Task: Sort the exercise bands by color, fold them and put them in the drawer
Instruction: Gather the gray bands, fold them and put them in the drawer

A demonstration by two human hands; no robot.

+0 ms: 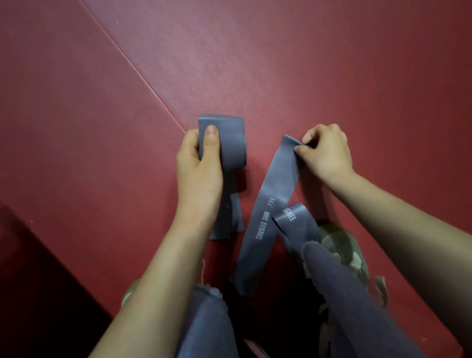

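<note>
While your left hand [198, 171] clamps the folded band [230, 143], thumb pressed on top and fingers curled behind, your right hand [326, 152] pinches the top end of a loose band [266, 219] between thumb and fingertips. That strip runs down over the mat [331, 48] to your feet, where a loop [296, 219] of it curls just beside your shoe [340, 243]. The main risk, by the look of it, lies there: if you pull while the low end is caught under a shoe, the rubber stretches and may snap out of your pinch. The fold's tails hang free below your left palm, so a slack thumb could let the layers spring open. Both pieces are grey, and whether they are one band or two cannot be told. No drawer is in view
</note>
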